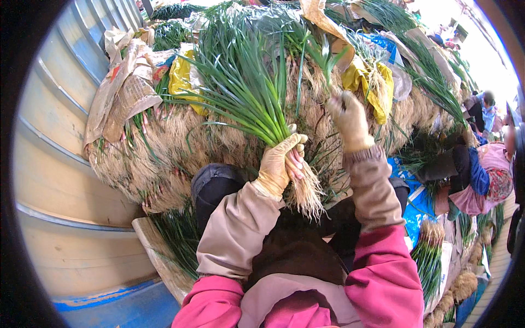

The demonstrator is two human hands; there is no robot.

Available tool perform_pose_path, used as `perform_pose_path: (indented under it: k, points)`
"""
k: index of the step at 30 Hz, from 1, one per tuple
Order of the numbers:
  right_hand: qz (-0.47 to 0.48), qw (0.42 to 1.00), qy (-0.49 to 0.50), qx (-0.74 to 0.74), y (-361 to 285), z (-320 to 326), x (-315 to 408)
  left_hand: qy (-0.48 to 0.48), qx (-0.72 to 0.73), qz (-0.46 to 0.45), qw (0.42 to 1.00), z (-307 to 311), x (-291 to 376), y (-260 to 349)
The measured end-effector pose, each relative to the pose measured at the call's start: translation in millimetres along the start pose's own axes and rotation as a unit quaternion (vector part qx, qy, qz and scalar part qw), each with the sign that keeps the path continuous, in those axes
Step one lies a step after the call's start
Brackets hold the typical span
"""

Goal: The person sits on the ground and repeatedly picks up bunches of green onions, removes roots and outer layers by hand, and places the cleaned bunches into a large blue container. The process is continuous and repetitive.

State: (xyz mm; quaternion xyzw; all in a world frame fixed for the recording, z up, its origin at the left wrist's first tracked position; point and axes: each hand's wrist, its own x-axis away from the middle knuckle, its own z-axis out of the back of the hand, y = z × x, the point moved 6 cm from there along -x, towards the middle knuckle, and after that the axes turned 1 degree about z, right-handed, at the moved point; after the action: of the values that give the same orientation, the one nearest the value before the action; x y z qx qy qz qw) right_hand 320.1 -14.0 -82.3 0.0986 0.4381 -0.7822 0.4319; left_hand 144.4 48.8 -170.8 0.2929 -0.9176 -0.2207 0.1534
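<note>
My gloved left hand (pixel 279 163) grips a bunch of green onions (pixel 256 108) around the pinkish-white stems. Long green leaves fan up and away from me, and pale stringy roots (pixel 307 194) hang below the fist. To the right, my gloved right hand (pixel 348 117) is raised, its fingers pinched around a single green onion stalk (pixel 327 67). Motion blurs those fingers. Ahead of both hands rises a large heap of green onions (pixel 164 143), with the roots facing me.
Corrugated metal wall (pixel 74 131) curves along the left. Brown paper sheets (pixel 131 88) and a yellow plastic bag (pixel 186 80) lie on the heap. A co-worker in pink (pixel 488 176) sits at right. A root-end-up green onion bunch (pixel 428 254) rests on the lower right.
</note>
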Motion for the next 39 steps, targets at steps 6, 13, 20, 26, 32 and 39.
perform_pose_path:
  k: [6,13,20,26,32,39]
  points:
    - [-0.065,0.881,-0.302,-0.358,-31.6,-33.8,106.9,0.036,-0.203,0.046,0.978,1.3,0.2,-3.6]
    - [0.089,0.853,-0.475,0.197,97.3,-93.0,111.0,0.028,-0.232,0.029,0.972,-4.8,4.2,-12.4]
    - [-0.194,0.801,-0.219,-0.523,7.9,-79.9,63.8,0.067,-0.213,0.007,0.975,5.3,4.5,-12.9]
    - [-0.218,0.884,-0.016,-0.413,-5.2,-56.7,81.4,0.071,-0.209,0.012,0.975,6.9,10.7,-8.9]
    - [-0.184,0.769,0.022,-0.612,-13.5,-59.8,96.7,0.06,-0.26,0.068,0.961,8.5,9.5,-13.6]
    - [-0.4,0.539,-0.126,-0.73,9.5,-82.9,67.9,-0.01,-0.272,0.106,0.956,3.2,19.3,-15.7]
